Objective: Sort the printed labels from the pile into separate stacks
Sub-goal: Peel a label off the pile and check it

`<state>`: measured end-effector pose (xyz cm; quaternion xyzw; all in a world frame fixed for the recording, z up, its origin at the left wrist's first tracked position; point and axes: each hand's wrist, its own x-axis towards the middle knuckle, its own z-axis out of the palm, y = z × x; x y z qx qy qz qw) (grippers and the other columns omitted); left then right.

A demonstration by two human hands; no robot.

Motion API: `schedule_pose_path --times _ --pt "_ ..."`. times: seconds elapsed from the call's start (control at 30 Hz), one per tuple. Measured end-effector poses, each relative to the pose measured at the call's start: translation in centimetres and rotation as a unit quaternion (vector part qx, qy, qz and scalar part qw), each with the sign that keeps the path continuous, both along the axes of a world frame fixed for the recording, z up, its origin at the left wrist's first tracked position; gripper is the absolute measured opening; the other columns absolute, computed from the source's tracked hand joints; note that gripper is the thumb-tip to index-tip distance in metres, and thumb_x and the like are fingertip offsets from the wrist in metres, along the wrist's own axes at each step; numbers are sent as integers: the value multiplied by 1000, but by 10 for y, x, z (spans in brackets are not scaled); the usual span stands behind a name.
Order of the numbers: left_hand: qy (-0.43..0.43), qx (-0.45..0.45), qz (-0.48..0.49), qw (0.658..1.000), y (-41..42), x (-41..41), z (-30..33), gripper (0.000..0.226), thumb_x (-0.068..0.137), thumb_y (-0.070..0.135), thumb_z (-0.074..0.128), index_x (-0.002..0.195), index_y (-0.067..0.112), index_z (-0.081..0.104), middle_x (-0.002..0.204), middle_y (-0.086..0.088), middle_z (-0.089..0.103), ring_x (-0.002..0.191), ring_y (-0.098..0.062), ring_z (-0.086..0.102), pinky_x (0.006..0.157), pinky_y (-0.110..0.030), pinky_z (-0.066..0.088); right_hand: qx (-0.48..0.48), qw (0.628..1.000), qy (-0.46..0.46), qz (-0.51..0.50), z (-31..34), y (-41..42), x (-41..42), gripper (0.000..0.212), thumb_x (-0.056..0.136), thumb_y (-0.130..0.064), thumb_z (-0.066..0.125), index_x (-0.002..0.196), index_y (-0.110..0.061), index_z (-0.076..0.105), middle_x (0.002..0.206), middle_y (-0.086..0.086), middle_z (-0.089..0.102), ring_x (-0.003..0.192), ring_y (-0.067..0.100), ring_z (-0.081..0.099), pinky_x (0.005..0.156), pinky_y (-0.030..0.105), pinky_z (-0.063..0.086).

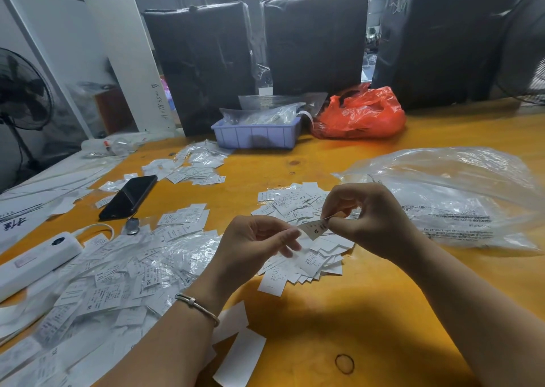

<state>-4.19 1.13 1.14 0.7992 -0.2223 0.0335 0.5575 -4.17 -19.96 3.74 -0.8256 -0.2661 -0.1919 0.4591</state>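
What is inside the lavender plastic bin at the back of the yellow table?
The lavender plastic bin holds crumpled clear plastic bags heaped above its rim, apparently with small white items inside. Anything beneath them is hidden by the bin's opaque walls.

Both bare forearms reach forward over the work surface, hands raised and close together at centre frame. Left hand [259, 239]: palm turned inward, fingers loosely curled, thumb and forefinger pinching one end of a small white printed paper label [314, 228]; thin metal bangle [197, 306] on the wrist. Right hand [364, 215]: knuckles up, fingers curled, fingertips pinching the label's other end.
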Motion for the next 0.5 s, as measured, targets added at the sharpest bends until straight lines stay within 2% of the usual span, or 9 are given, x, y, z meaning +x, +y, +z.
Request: schedule_pose_path --times 0.17,0.33,0.5 --pt "6 4 2 1000 0 0 0 15 85 26 70 84 12 77 75 1 76 67 -14 71 58 -15 50 -3 1000 21 -8 0 -2 2 16 69 8 67 67 -8 70 64 2 67 62 15 62 61 29 51" --pt "17 -7 -18 1000 -2 -1 1 16 80 30 70 81 16 76 75 0 76 64 -12 70 56 -13 48 -20 997 65 29 1 1 -1 21 72 4 69 70 -17 70 65 -5 68 62 3 62 56 19 50" --pt "17 -2 -33 999 -2 0 -2 16 79 25 73 84 11 77 75 -3 76 64 -14 70 59 -17 51 -37 995 74 55 -3 6 -2 27 74 5 68 74 -21 73 68 0 70 65 14 64 62 32 52"
